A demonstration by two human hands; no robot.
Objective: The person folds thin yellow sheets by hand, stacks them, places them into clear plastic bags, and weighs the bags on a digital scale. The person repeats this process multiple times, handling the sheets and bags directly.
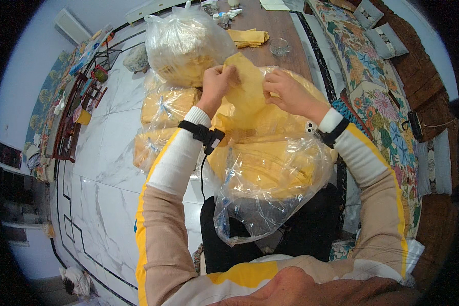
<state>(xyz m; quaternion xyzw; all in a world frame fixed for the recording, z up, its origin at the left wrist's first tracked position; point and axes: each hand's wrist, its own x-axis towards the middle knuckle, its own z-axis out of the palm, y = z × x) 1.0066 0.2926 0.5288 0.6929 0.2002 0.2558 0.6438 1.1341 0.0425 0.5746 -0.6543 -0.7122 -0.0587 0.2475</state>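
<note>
A thin yellow sheet (247,84), slightly see-through, is held up in front of me; whether it is film or cloth I cannot tell. My left hand (219,86) pinches its left side. The curled fingers of my right hand (293,94) close at its right edge. Below both hands lie more yellow sheets, partly covered by clear plastic. Nearest me, over my lap, an open clear plastic bag (270,168) holds a folded yellow stack (285,158). Its loose mouth hangs toward my knees.
On the left stand a big full plastic bag (188,43) and tied packs of yellow sheets (168,104). Farther back, the wooden table (275,20) bears a folded yellow pile (247,37) and a glass ashtray (279,47). A flowered sofa (382,107) runs along the right.
</note>
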